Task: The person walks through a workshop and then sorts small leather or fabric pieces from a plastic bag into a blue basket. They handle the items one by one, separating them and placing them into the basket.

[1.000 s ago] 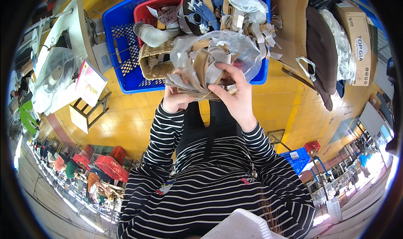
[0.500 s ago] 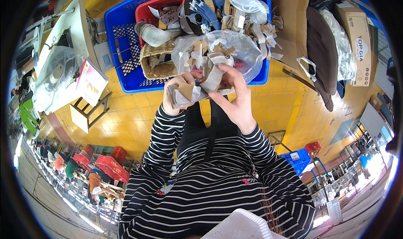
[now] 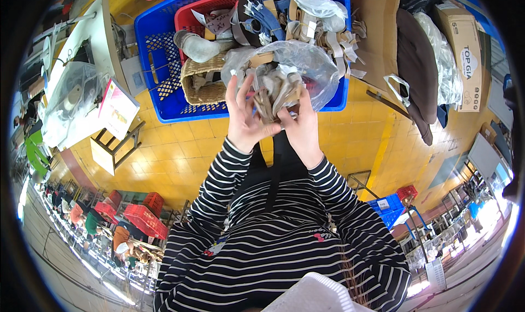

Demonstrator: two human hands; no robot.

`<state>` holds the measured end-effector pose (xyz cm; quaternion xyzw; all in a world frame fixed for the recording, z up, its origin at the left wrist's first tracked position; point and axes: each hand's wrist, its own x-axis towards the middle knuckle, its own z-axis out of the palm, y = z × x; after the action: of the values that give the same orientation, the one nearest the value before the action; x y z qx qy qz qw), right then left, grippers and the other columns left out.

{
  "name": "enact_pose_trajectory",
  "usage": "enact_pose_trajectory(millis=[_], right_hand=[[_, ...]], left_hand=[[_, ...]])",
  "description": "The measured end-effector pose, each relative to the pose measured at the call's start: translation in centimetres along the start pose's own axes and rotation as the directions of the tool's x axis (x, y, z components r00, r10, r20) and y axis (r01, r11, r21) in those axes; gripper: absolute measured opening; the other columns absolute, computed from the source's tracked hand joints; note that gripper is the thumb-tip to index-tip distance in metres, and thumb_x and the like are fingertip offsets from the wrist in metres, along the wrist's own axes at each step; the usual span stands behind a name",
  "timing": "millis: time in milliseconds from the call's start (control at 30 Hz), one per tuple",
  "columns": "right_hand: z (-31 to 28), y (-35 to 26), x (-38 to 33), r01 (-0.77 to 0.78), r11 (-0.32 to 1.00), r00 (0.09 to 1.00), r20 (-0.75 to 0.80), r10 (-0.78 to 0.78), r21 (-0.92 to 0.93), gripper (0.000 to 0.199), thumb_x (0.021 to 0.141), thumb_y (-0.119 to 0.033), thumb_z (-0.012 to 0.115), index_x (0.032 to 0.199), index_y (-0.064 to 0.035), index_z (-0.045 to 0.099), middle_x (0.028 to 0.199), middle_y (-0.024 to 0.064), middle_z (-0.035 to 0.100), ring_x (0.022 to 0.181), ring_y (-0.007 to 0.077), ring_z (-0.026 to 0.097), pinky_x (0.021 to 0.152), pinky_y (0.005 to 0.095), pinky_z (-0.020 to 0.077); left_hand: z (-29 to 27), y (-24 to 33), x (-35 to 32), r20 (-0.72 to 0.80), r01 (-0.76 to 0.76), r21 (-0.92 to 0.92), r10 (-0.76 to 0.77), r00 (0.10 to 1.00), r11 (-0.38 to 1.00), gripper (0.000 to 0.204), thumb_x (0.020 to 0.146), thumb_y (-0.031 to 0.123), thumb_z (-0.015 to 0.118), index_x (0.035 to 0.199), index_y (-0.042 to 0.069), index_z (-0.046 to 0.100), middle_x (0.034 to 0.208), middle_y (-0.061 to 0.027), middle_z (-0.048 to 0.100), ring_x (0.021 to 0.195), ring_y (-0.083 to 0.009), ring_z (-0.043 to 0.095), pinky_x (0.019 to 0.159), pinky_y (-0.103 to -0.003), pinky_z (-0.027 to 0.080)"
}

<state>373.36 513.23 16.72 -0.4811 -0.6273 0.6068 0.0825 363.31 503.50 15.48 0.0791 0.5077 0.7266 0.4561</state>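
Note:
A loose bundle of grey-beige fabric strips (image 3: pixel 268 101) lies between my two hands, in front of the mouth of a clear plastic bag (image 3: pixel 324 76). My left hand (image 3: pixel 243 115) is at the bundle's left side, its fingers spread and stretched up, its thumb pointing across near the bundle's lower end. With thumb and bent fingers my right hand (image 3: pixel 303 126) grips the bundle's right side. More pale strips show in the bag behind. The bag rests over a blue crate (image 3: pixel 169 114), beside a wicker basket (image 3: pixel 206 99).
Inside the crate are a red basket (image 3: pixel 183 22), a whitish rolled bundle (image 3: pixel 197 46) and heaped strap pieces (image 3: pixel 339 44). Cardboard (image 3: pixel 377 33) and a dark cloth (image 3: pixel 416 65) stand right. At left are a white table (image 3: pixel 112 49) and a small stool (image 3: pixel 123 145).
The folded strips moved from the left hand's grasp to between both hands. My left hand opened its fingers and rose; my right hand shifted slightly left and closed round the bundle.

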Motion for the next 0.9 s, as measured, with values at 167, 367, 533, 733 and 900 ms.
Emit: enact_pose_trajectory(millis=[167, 367, 533, 733, 900], right_hand=[[0.9, -0.5, -0.2, 0.018, 0.987, 0.996, -0.092, -0.003, 0.159, 0.056, 0.082, -0.001, 0.060, 0.130, -0.0051, 0.032, 0.089, 0.0172, 0.067, 0.078, 0.0253, 0.068, 0.068, 0.0337, 0.0523], [1.0, 0.7, 0.0, -0.049, 0.959, 0.998, -0.010, 0.054, 0.279, 0.060, 0.087, 0.004, 0.055, 0.135, -0.0081, 0.019, 0.105, 0.0100, 0.055, 0.083, 0.0162, 0.061, 0.065, 0.0253, 0.0487], [1.6, 0.2, 0.1, -0.012, 0.996, 0.998, -0.054, 0.017, 0.085, 0.057, 0.083, -0.009, 0.063, 0.127, -0.0056, 0.026, 0.082, 0.0190, 0.062, 0.065, 0.0295, 0.064, 0.058, 0.0367, 0.0497], [1.4, -0.7, 0.1, 0.032, 0.999, 0.999, 0.004, -0.032, -0.041, 0.058, 0.085, -0.011, 0.061, 0.132, -0.0087, 0.027, 0.079, 0.0182, 0.062, 0.067, 0.0308, 0.064, 0.060, 0.0382, 0.0494], [2.0, -0.4, 0.4, -0.029, 0.991, 0.999, 0.016, 0.031, -0.131, 0.056, 0.085, -0.013, 0.059, 0.133, -0.0114, 0.031, 0.071, 0.0159, 0.059, 0.060, 0.0309, 0.061, 0.060, 0.0400, 0.0481]], left_hand=[[0.7, -1.1, -0.1, -0.119, 0.260, 0.154, -0.243, 0.963, 0.953, 0.076, 0.071, 0.010, 0.082, 0.132, -0.001, 0.038, 0.122, -0.0106, 0.053, 0.110, -0.0185, 0.053, 0.095, -0.032, 0.043], [0.4, -1.9, 0.8, -0.177, 0.191, 0.238, -0.151, 0.973, 0.952, 0.038, 0.084, 0.010, 0.069, 0.117, -0.002, 0.054, 0.105, -0.0072, 0.062, 0.093, -0.0144, 0.060, 0.084, -0.027, 0.047], [0.9, -1.7, 1.3, -0.297, 0.189, -0.306, -0.282, 0.912, 0.933, 0.034, 0.084, 0.001, 0.064, 0.116, -0.002, 0.054, 0.103, -0.0074, 0.063, 0.090, -0.0159, 0.061, 0.080, -0.029, 0.049], [-1.0, -2.1, 1.4, -0.204, 0.214, -0.046, -0.219, 0.954, 0.976, 0.044, 0.081, -0.002, 0.066, 0.122, -0.003, 0.049, 0.105, -0.0078, 0.061, 0.093, -0.0151, 0.059, 0.081, -0.027, 0.048], [-0.3, -2.6, 1.5, -0.414, 0.123, -0.006, -0.114, 0.903, 0.992, 0.050, 0.082, 0.000, 0.064, 0.127, -0.005, 0.043, 0.111, -0.0094, 0.057, 0.095, -0.0148, 0.057, 0.084, -0.026, 0.046]])
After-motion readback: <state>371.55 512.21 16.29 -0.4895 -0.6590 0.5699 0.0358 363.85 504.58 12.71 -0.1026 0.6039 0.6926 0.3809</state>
